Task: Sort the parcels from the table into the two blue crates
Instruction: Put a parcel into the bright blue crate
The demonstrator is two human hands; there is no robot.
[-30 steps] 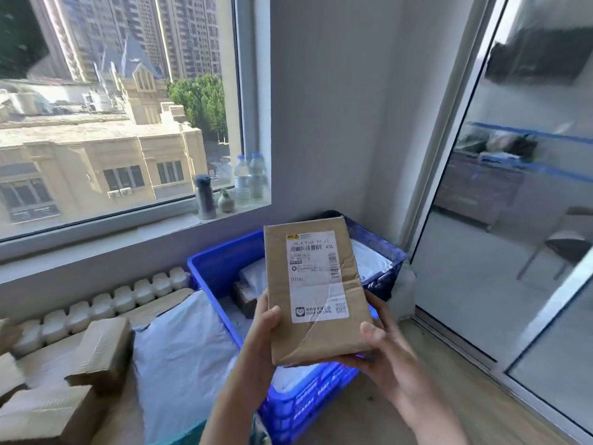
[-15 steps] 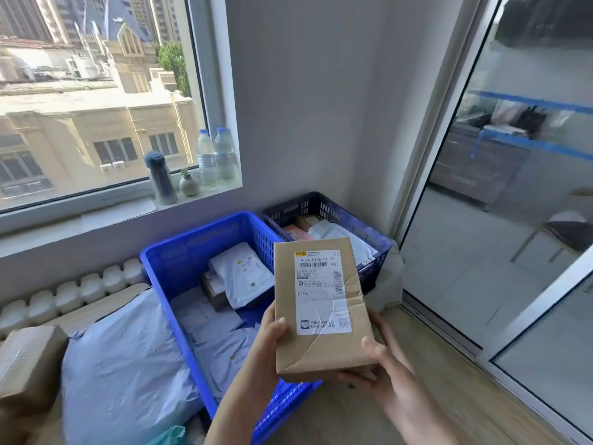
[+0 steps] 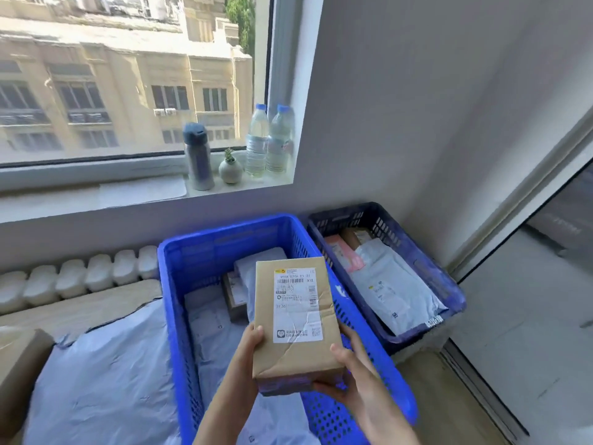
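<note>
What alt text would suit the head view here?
The left hand and right hand hold a brown box with a white label above a bright blue crate holding parcels. A darker crate, also part filled, stands to its right, and bottles stand on the windowsill behind.

The brown box point(image 3: 296, 319) hides the fingers of the left hand point(image 3: 248, 348), so only its thumb shows, and it covers some parcels point(image 3: 236, 297) in the bright blue crate point(image 3: 175, 300). The small words on its white label point(image 3: 296, 305) are too tiny to read. A cardboard box point(image 3: 19, 374) is cut off by the left edge, a big grey bag point(image 3: 106, 390) by the bottom.
</note>
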